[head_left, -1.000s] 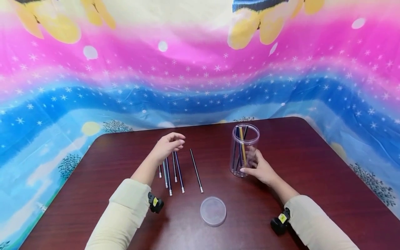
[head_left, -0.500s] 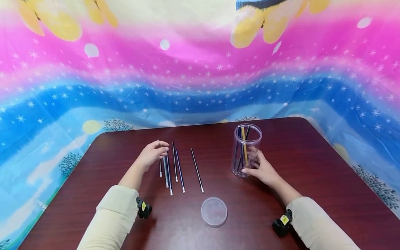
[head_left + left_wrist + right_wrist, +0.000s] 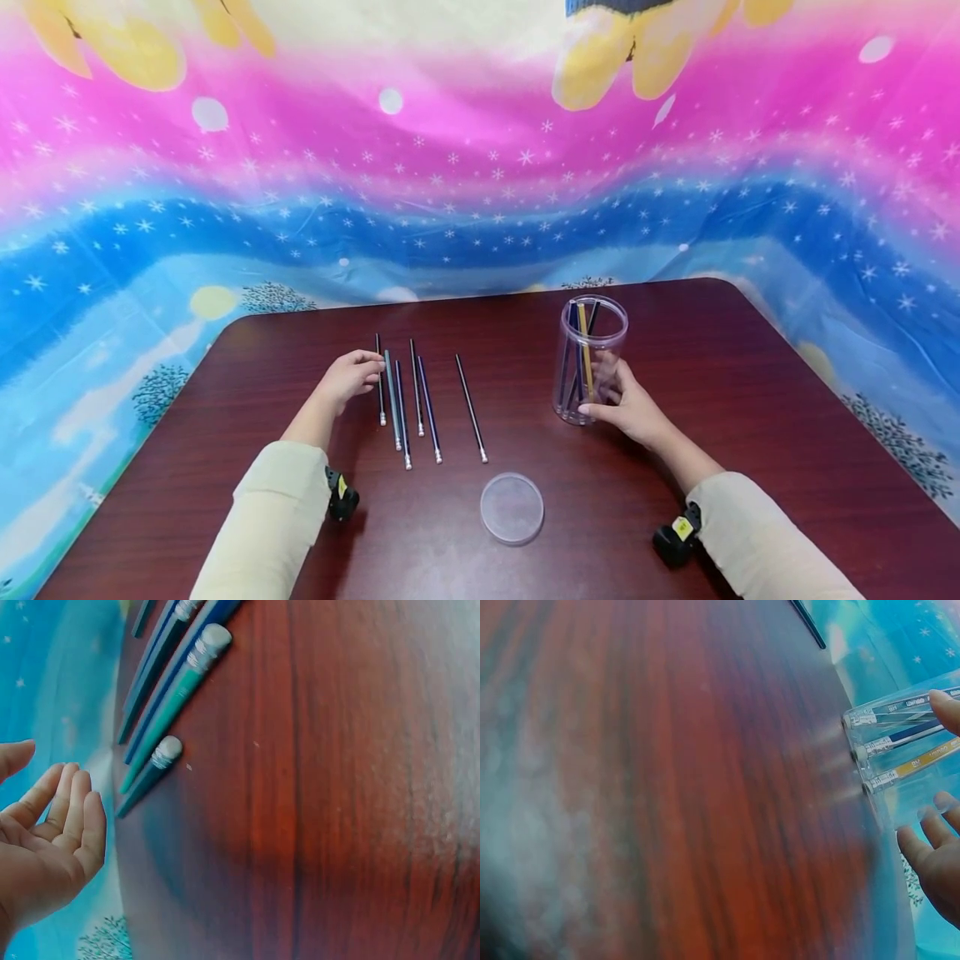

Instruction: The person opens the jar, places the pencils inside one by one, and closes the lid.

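Note:
My right hand [image 3: 630, 408] holds a clear plastic jar [image 3: 595, 342] that stands upright on the table, thumb and fingers round its lower side. Inside the jar lean several pencils, among them a yellow pencil [image 3: 585, 358]. On the left, my left hand [image 3: 347, 382] hovers at the far-left black pencil [image 3: 380, 392], its fingers relaxed and slightly bent. The left wrist view shows the palm with thumb and fingers apart and nothing between them. Beside that pencil lie a teal pencil [image 3: 169, 705] and several dark ones, white eraser ends toward me.
A round clear lid [image 3: 512, 508] lies flat on the dark red-brown table [image 3: 600, 517], nearer to me. One black pencil [image 3: 471, 408] lies apart from the others, between them and the jar. A patterned cloth [image 3: 480, 167] hangs behind the table.
My left hand has moved left and lower, from over the far ends of the pencils to the leftmost one. The right hand stays on the jar.

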Demonstrator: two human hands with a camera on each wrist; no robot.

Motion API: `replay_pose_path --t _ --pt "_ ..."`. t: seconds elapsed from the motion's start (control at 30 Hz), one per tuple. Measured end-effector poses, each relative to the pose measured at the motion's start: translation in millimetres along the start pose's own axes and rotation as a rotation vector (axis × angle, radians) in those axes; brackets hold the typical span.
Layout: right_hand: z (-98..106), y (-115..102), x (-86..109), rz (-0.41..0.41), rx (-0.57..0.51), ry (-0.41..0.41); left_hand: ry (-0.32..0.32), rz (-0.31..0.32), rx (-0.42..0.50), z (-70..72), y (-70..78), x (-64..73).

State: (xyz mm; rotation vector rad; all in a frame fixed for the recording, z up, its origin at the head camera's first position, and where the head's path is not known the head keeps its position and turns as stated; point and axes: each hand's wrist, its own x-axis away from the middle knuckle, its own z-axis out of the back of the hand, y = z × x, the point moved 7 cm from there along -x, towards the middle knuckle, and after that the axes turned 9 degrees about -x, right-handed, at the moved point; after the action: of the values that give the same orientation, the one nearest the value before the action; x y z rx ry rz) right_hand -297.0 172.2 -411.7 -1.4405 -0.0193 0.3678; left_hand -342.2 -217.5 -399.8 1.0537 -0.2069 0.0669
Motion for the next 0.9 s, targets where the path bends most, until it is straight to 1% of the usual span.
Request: replay_pose_path --t 0.07,0.2,0.23,0.27,0.3,0.37,0.43,0.5,0.63,0.73,0.9 --pt "-0.4 -0.1 0.2 -0.002 0.002 0.0 0.041 0.028 -0.001 1.4 -14.0 -9.7" --pt "-1.4 -2.0 0.5 -0.006 -0.004 -0.002 0.114 0.043 -0.044 4.8 -55.3 -45.0" --pt "-1.5 -2.3 0.5 -0.006 -0.004 -0.001 0.128 0.051 -0.05 5.5 -63.5 -51.6" --pt "-1.8 -2.8 0.4 -0.005 -0.005 -0.002 0.129 0.043 -0.07 5.7 -69.4 -56.8" --pt "-2.1 -3.1 0.4 -0.004 -0.007 -0.004 0.134 0.048 -0.08 5.5 -69.1 -55.3" --pt "-2.4 -2.9 0.3 -0.001 -0.001 -0.006 0.123 0.063 -0.087 3.7 -61.4 -45.3" --pt "-2.6 -2.0 0.0 0.001 0.006 -0.009 0.108 0.071 -0.096 2.5 -47.0 -29.4" --pt "-2.4 -1.7 0.1 0.002 0.013 -0.01 0.092 0.073 -0.114 1.3 -33.9 -16.6" --pt "-0.9 -1.2 0.1 0.0 0.023 -0.01 0.074 0.05 -0.216 1.4 -26.4 -13.9" --pt "0.3 -0.9 0.3 -0.005 0.026 -0.006 0.083 0.037 -0.282 2.2 -25.7 -16.5" --pt "0.3 -0.6 1.1 -0.008 0.032 -0.009 0.115 0.028 -0.358 3.0 -27.2 -19.5"
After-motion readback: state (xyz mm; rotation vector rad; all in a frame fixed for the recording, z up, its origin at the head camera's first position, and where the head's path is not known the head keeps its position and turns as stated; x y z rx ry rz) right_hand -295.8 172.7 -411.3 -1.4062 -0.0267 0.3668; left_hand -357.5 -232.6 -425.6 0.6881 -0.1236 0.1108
